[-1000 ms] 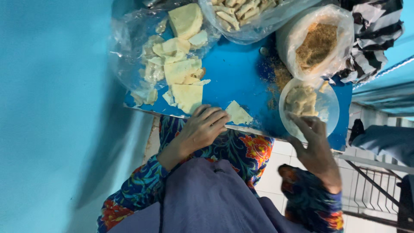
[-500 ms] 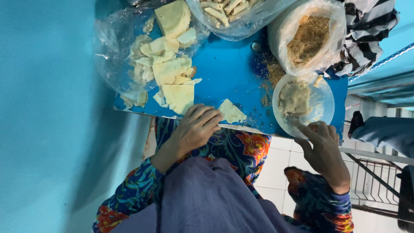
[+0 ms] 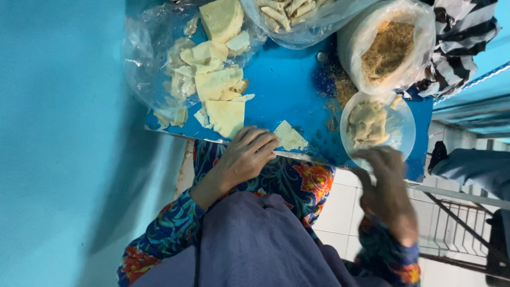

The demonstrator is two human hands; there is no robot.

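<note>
Spanning the upper middle of the view, the blue surface (image 3: 287, 90) carried everything, and against the earlier frames it sat a little lower and closer, the camera having shifted. At its far left corner the clear plastic bag (image 3: 143, 64) spread open under a heap of pale dough sheets (image 3: 215, 85). At the right stood the white sack of brown crumbs (image 3: 390, 48), with loose crumbs scattered on the blue beside it. Just below the sack lay the clear round bowl of pale filling (image 3: 372, 125), unmoved. The right hand (image 3: 388, 186), blurred with motion, had drawn back from over the bowl to its near rim; whether its grip was wide or narrow I could not tell. The left hand (image 3: 247, 154) stayed flat at the surface's near edge, fingers loosely curled and holding nothing, its fingertips touching the small triangular dough piece (image 3: 289, 137), which lay where it had before.
</note>
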